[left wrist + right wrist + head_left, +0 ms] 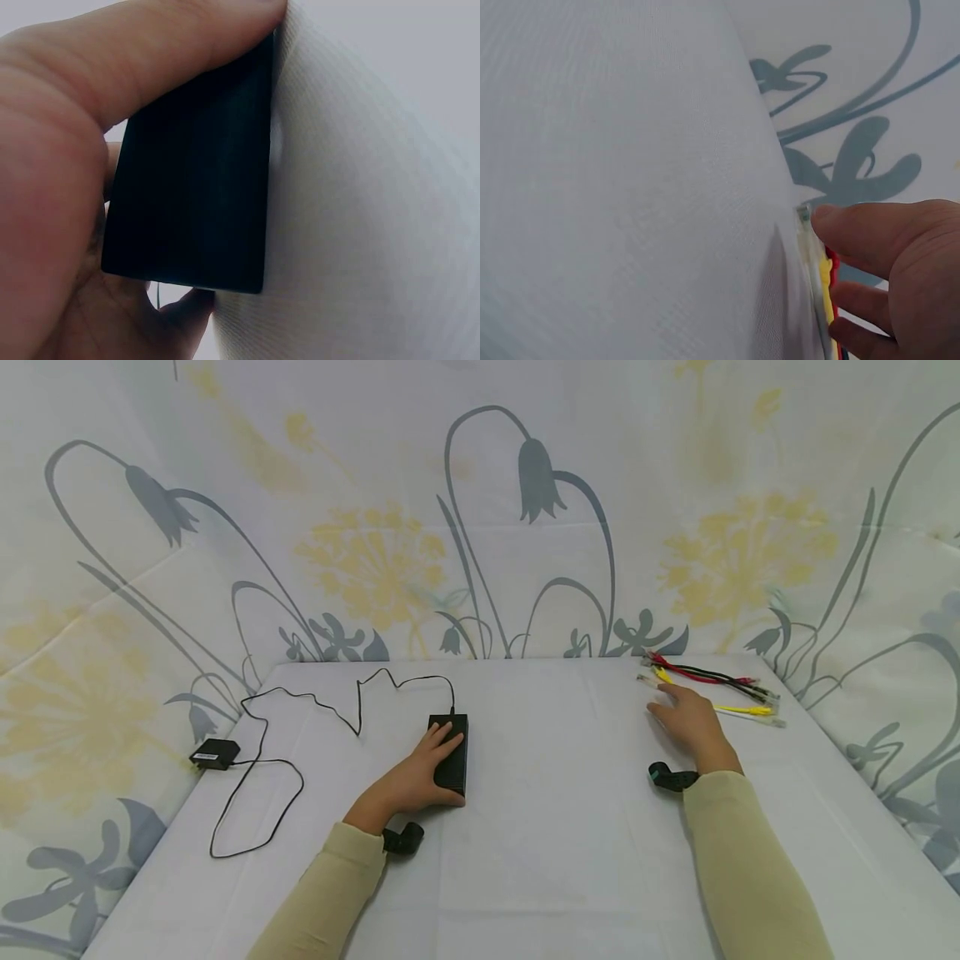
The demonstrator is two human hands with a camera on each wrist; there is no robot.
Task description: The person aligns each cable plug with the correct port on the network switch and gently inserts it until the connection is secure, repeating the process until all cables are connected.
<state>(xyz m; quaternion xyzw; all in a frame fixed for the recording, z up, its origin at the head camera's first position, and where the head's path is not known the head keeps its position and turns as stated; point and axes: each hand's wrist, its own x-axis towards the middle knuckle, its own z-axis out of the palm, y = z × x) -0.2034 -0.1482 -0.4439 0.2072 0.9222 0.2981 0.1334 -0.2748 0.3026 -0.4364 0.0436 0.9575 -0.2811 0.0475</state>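
Observation:
My left hand (416,777) grips a flat black box (452,768), its fingers over the top and the thumb along the near end. In the left wrist view, the thumb and fingers lie around the black box (195,187), which stands against the white cloth. A thin black cord runs from the box's far end. My right hand (690,722) is at the network cables at the back right, its fingers extended beside a pale cable's clear plug (647,680). In the right wrist view, a fingertip touches or nearly touches the clear plug (804,213); the contact is unclear.
The cord (258,760) loops across the left of the white-covered table (555,860) to a black power adapter (215,754) at the left edge. Red, black, yellow and pale network cables (705,675) lie together at the back right. A flowered curtain (637,427) hangs behind and beside the table.

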